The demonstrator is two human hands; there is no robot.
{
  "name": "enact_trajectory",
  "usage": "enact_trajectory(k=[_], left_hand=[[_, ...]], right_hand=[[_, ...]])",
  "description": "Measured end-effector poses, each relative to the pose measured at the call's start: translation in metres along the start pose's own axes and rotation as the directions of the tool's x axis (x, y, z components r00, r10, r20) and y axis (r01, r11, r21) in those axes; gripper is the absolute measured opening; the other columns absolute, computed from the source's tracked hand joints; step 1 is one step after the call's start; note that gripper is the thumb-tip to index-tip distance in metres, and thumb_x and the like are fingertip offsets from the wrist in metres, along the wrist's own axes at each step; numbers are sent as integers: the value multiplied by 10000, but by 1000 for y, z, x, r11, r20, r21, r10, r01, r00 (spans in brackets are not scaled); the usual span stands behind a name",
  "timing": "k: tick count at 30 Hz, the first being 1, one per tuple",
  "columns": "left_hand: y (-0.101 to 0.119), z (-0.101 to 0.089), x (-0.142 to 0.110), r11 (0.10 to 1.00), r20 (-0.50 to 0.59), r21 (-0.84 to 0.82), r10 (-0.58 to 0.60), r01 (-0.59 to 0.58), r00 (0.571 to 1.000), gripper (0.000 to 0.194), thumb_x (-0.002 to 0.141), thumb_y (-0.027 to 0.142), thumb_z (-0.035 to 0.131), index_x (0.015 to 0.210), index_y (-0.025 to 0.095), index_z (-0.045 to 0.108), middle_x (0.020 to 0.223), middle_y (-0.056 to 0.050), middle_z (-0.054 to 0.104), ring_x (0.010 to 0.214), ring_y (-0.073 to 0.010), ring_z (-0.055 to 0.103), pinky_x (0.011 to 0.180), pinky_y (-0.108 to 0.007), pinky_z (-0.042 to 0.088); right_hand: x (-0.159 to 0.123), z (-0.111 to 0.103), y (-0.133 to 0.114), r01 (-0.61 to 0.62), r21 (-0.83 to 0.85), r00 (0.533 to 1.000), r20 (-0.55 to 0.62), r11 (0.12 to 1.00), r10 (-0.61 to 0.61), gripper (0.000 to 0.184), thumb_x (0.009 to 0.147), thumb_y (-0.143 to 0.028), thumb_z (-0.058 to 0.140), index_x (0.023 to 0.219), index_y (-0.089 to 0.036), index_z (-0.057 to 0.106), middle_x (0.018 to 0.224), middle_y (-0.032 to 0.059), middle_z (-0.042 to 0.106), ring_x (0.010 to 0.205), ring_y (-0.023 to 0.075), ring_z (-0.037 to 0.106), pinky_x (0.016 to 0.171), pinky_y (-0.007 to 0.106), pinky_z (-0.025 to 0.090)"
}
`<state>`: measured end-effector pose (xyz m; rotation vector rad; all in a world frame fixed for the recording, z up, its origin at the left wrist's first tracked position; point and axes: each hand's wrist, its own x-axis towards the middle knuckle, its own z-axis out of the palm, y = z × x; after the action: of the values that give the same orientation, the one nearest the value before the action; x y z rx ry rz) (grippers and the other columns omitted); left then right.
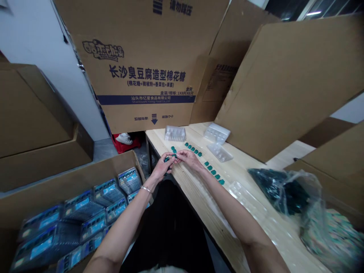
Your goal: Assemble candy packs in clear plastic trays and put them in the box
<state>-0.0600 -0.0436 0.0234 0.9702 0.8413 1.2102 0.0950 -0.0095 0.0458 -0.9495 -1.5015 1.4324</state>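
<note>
Fingers (182,152) of the right hand (190,158) are closed together with those of the left hand (160,167), seemingly pinching one small green piece (174,155) between them, right over the near-left edge of the wooden table (187,180). More green shows inside the left hand, though I can't make out how many pieces it holds. As for how far things have got, two short slanting rows are already laid out, the far row (193,149) and the near row (213,172), five pieces in each by my eye. A shorter run (173,148) sits just beyond the fingertips, and it looks only partly laid, so I'd call the work well under way and unfinished. Clear trays (217,132) lie past the rows; nothing green shows in them that I can see. At the right, a plastic bag (284,191) bulges with dark green contents, so there seems plenty left to handle.
</note>
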Motion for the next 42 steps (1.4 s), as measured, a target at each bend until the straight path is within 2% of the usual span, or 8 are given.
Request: enact_trajectory(k=[4, 15, 20, 24, 27, 30, 37, 42], left_hand=[[0, -1, -2, 999, 35, 49, -7, 5, 999, 369, 684, 421, 694, 940, 216, 525, 664, 30, 541, 477, -46, 409, 365, -112, 257], [-12, 2, -3, 937, 141, -283, -171, 205, 975, 362, 642, 395, 748, 791, 131, 550, 644, 42, 430, 462, -2, 342, 340, -92, 189], [-21, 2, -3, 903, 155, -335, -229, 269, 961, 375, 649, 420, 739, 739, 116, 540, 633, 42, 415, 443, 8, 327, 334, -95, 185], [-25, -2, 2, 907, 130, -314, -251, 280, 959, 380, 622, 395, 765, 757, 111, 552, 623, 43, 422, 452, 0, 353, 341, -103, 183], [-24, -2, 7, 926, 118, -255, -258, 280, 959, 386, 616, 401, 765, 761, 111, 555, 613, 43, 420, 450, -6, 349, 352, -115, 183], [-21, -1, 14, 957, 77, -152, -237, 247, 968, 398, 626, 446, 741, 741, 111, 558, 603, 40, 426, 446, -13, 345, 364, -130, 196], [-20, -18, 35, 951, -114, 295, -66, 97, 991, 223, 683, 365, 689, 724, 150, 648, 511, 19, 500, 440, -79, 420, 406, -182, 300], [-28, -27, 44, 829, -134, 559, 59, 26, 989, 66, 598, 184, 731, 645, 209, 691, 731, -56, 674, 798, -207, 604, 702, -252, 442]], right_hand=[[0, 1, 4, -55, 113, 998, 10, 992, 54, 302, 646, -389, 731, 779, -149, 604, 629, -13, 627, 565, 101, 565, 597, 235, 430], [-9, 21, 17, -77, 285, 993, -66, 955, 100, 338, 665, -435, 700, 778, -171, 520, 535, -26, 584, 417, 64, 453, 392, 177, 295], [-16, 20, 24, -96, 179, 987, -110, 979, 117, 351, 731, -494, 621, 864, -180, 537, 561, -31, 588, 415, 64, 458, 387, 169, 316], [-18, 8, 23, -13, -158, 996, -92, 987, -1, 339, 757, -453, 605, 956, -179, 620, 691, -2, 620, 516, 94, 528, 485, 218, 425], [-13, 0, 19, 164, -419, 979, -41, 893, -198, 230, 744, -364, 640, 879, -183, 686, 878, 55, 656, 746, 144, 604, 687, 273, 478], [-2, -7, 16, 282, -498, 954, 54, 820, -296, 187, 725, -294, 664, 882, -202, 704, 913, 64, 664, 845, 176, 608, 772, 301, 467], [39, -37, 23, 173, -629, 944, -113, 758, -310, 144, 622, -177, 701, 764, -186, 723, 722, 33, 677, 645, 167, 586, 668, 296, 458], [59, -39, 37, 229, -691, 958, 33, 686, -286, 143, 612, -116, 691, 731, -189, 722, 748, 35, 687, 733, 185, 610, 723, 295, 454]])
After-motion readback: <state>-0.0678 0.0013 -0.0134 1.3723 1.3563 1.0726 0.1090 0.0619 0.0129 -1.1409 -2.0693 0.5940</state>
